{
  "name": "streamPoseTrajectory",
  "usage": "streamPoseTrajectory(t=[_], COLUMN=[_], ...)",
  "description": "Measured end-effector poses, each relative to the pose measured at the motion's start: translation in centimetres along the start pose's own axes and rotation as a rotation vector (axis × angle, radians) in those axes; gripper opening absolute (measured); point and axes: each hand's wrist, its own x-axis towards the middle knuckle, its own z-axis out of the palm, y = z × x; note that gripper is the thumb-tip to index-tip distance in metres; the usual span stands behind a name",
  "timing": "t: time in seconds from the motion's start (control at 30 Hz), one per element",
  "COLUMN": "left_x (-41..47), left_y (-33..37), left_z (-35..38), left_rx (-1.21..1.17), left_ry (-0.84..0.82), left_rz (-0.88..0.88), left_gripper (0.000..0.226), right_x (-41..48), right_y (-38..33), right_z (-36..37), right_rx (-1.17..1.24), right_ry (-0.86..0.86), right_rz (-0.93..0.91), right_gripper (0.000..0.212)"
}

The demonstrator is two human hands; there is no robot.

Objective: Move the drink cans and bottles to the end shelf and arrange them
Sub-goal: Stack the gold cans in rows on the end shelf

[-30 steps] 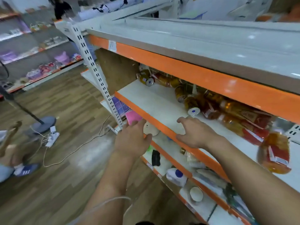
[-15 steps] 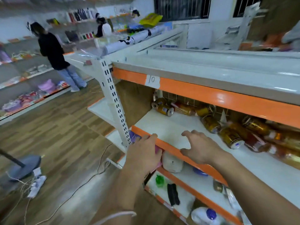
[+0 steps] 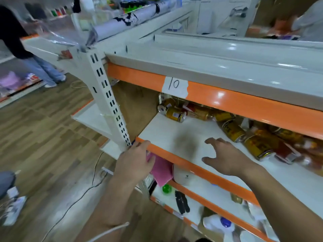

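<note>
Drink cans (image 3: 257,147): lying on their sides, jumbled with bottles (image 3: 199,111) along the back edge of the middle shelf (image 3: 167,130), from its back left corner off to the right; none is held.
Left hand (image 3: 134,159): nearest; fingers fairly straight and together, resting on the shelf's orange front edge at the front left corner, beside the slotted upright (image 3: 106,102).
Right hand (image 3: 225,158): over the bare shelf just past the front edge, fingers spread apart and lightly curved, holding nothing, near the closest can but apart from it.
Step in hand: likely the reach for a first can; nothing has gone to the end shelf yet.
Next move calls for: carrying the right hand on to the closest can and closing round its body; a lying can may roll.
Changed from half a second ago: the right hand has left the front edge, moved inward and opened wider; the left hand stays at the corner; the cans have not shifted.
</note>
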Motion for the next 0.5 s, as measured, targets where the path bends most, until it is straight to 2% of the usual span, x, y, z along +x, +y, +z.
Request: streamPoseTrajectory(t=[0.17, 0.4, 0.5], left_x=[5.7, 18.8, 23.6], left_y=[-1.1, -0.5, -1.0], left_z=[0.5, 3.8, 5.2], left_rx=[-0.052, -0.158, -0.253], left_ry=[0.006, 0.019, 0.046], left_rz=[-0.016, 0.067, 0.116], left_gripper=[0.055, 0.058, 0.051], right_x=[6.2, 16.5, 20.9], right_y=[-1.5, -3.2, -5.0], right_z=[0.2, 0.8, 1.1], right_rx=[-0.062, -0.079, -0.094], right_ry=[0.024, 0.043, 0.065], right_rz=[-0.038, -0.020, 0.012], right_gripper=[0.073, 0.083, 0.092])
